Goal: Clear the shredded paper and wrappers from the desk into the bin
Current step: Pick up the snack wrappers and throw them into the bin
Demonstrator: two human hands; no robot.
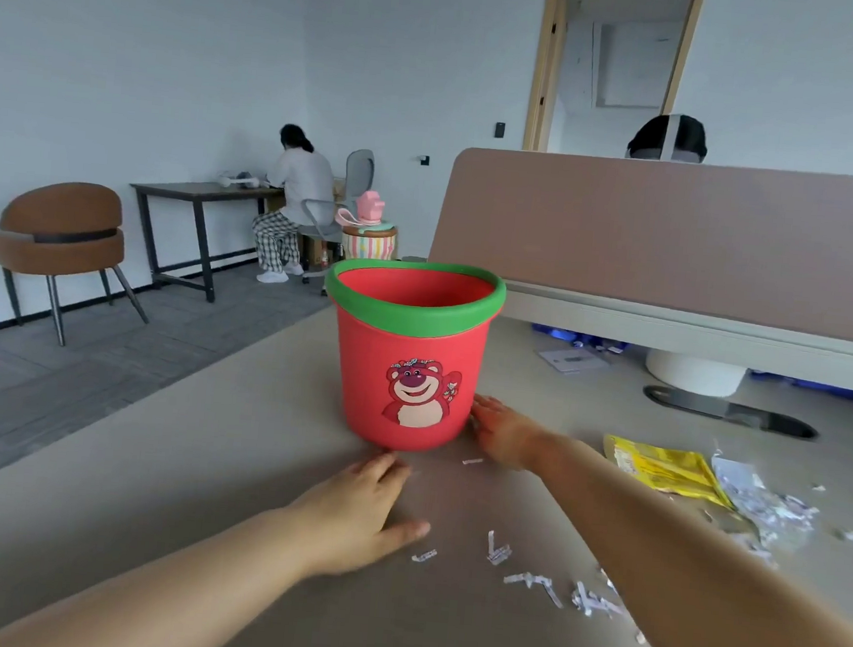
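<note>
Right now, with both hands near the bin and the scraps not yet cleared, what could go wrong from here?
1. The red bin stands on the desk near its left edge; a push from the right hand might slide or tip it off.
2. The shredded paper is light and loose, so a fast sweep could scatter it.
3. The yellow wrapper partly lies under shreds; lifting it may spill them.

No legible text anywhere — the yellow wrapper (664, 470) carries print, but it is too blurred to read.
</note>
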